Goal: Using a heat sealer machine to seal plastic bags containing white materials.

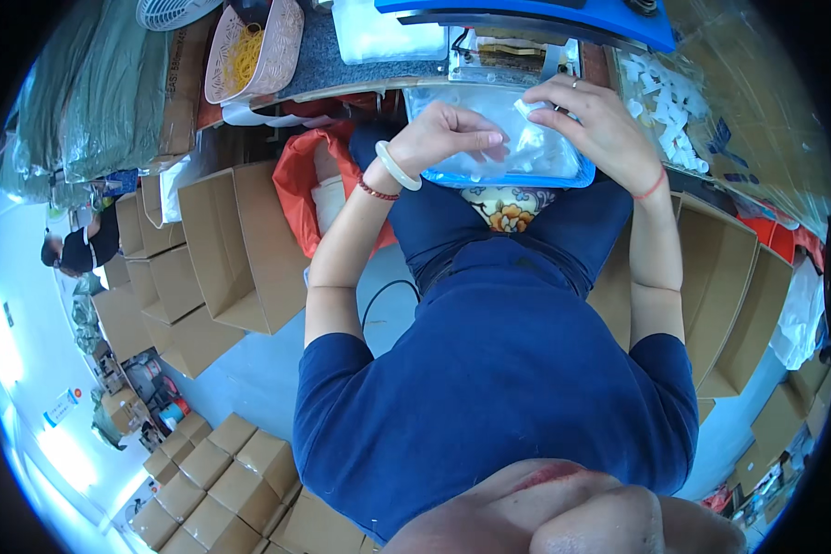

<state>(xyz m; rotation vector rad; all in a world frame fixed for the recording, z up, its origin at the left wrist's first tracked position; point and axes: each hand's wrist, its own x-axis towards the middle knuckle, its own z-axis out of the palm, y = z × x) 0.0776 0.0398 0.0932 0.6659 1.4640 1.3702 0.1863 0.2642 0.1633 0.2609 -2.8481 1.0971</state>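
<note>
My left hand [448, 137], with a white bangle and a beaded bracelet on its wrist, is closed, thumb and fingers pinching what looks like a clear plastic bag [483, 168]. To its right, my right hand [600, 125] pinches a small white piece [528, 108] between thumb and fingers; its exact kind is too small to make out. Both hands are above a blue tray [526, 181] at my lap, which holds more clear, shiny plastic. A heap of similar small white pieces [663, 102] lies on the bench right of my right hand.
Ahead stands a blue machine [535, 17] over the bench edge. A pink basket [286, 42] of yellow rubber bands is at the far left. Open cardboard boxes [231, 240] flank me, a red bag [295, 189] beside my left arm. Another person [92, 242] is in the left background.
</note>
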